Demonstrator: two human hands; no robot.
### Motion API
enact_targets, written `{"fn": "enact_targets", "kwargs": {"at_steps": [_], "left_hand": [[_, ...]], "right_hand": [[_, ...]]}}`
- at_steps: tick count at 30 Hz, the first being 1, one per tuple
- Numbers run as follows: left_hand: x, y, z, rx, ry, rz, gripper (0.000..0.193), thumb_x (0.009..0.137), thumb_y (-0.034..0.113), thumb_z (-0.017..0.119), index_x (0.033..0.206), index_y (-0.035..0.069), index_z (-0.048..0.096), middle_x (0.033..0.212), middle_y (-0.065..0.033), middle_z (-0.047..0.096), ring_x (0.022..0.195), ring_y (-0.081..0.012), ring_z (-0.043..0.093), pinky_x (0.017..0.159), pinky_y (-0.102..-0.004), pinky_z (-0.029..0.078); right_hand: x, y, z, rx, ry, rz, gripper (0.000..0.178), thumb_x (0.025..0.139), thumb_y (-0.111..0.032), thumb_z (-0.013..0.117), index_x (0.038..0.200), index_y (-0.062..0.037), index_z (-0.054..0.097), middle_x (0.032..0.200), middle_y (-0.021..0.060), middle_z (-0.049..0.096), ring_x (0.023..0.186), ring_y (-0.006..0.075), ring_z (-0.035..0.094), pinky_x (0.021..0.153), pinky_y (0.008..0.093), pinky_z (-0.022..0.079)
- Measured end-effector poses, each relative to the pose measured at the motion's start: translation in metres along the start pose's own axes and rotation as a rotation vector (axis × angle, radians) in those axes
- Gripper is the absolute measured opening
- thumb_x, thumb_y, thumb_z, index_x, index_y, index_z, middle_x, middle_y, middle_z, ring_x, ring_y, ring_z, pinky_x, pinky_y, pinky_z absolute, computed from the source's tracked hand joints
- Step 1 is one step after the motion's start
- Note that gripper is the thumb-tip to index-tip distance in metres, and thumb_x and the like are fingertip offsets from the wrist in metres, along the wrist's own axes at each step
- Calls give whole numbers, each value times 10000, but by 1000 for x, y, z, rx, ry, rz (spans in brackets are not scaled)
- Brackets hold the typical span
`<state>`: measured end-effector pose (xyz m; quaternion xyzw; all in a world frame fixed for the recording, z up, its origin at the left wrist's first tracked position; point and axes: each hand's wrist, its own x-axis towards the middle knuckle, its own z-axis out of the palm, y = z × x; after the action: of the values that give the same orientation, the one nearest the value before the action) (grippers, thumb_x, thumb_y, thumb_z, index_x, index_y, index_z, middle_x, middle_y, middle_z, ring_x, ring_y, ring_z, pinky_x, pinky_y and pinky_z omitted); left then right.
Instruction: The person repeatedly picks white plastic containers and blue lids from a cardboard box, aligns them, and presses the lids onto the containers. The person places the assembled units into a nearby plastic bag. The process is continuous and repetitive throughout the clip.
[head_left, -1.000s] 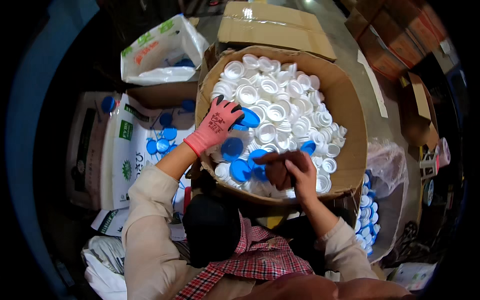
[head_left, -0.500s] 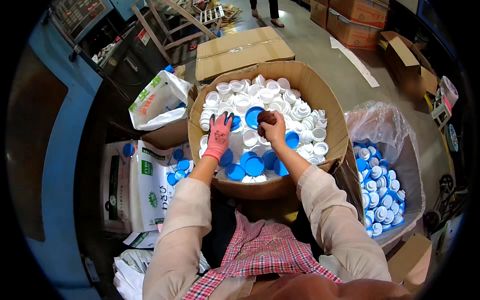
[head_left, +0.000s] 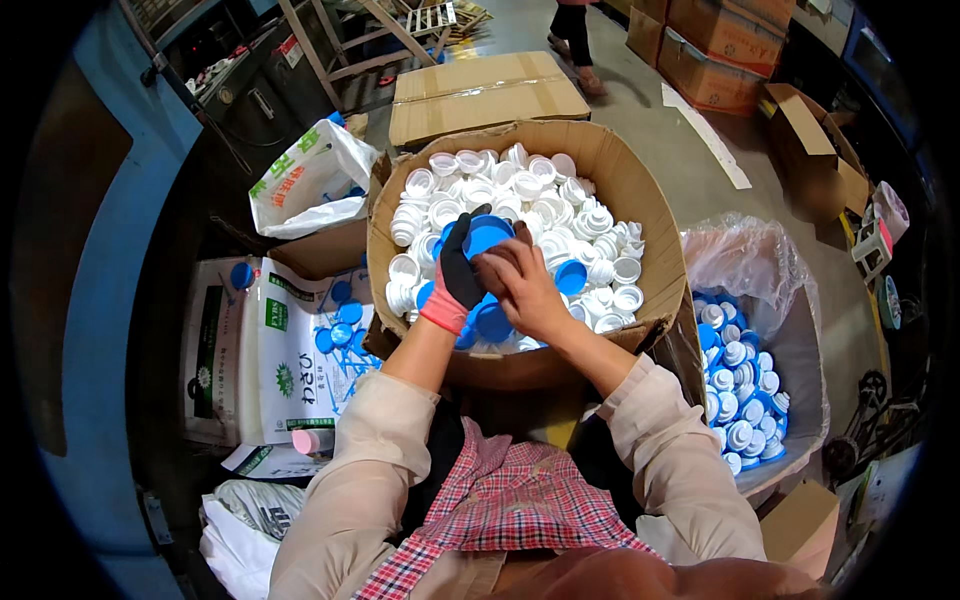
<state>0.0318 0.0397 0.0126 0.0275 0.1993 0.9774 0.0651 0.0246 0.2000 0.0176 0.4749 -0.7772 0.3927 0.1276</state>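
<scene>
Gloved left hand (head_left: 460,276) holds a round blue cap (head_left: 488,232); right hand (head_left: 526,292) overlaps it, grip indeterminable. Apparent step: two-handed handling; next move requires steady support.

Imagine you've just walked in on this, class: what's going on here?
A person's left hand, in a pink-and-black glove, holds a blue cap over a cardboard box full of white caps. The right hand has its fingers at the blue cap, but its exact grip is hard to see. More blue caps lie on the white ones. To the right, a plastic-lined box holds blue-and-white caps.
</scene>
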Motion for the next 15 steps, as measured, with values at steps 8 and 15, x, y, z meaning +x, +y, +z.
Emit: {"fn": "enact_targets", "kwargs": {"at_steps": [8,15], "left_hand": [[-6,-37,-9,-177,-94,-138,582,988,514,352,1368,78,418,1219,-163,568,1116,-296,551,998,-414,424],[1,-54,-17,209,106,105,471,1027,442,302,1137,67,566,1017,-52,612,945,-153,594,839,-287,488]], "right_hand": [[3,-10,-9,-247,208,-137,392,754,-154,737,1125,-188,613,958,60,584,793,249,623,574,346,514],[11,-18,-18,-159,181,178,352,776,-129,685,1108,-179,582,911,96,534,758,326,614,595,409,507]]}}
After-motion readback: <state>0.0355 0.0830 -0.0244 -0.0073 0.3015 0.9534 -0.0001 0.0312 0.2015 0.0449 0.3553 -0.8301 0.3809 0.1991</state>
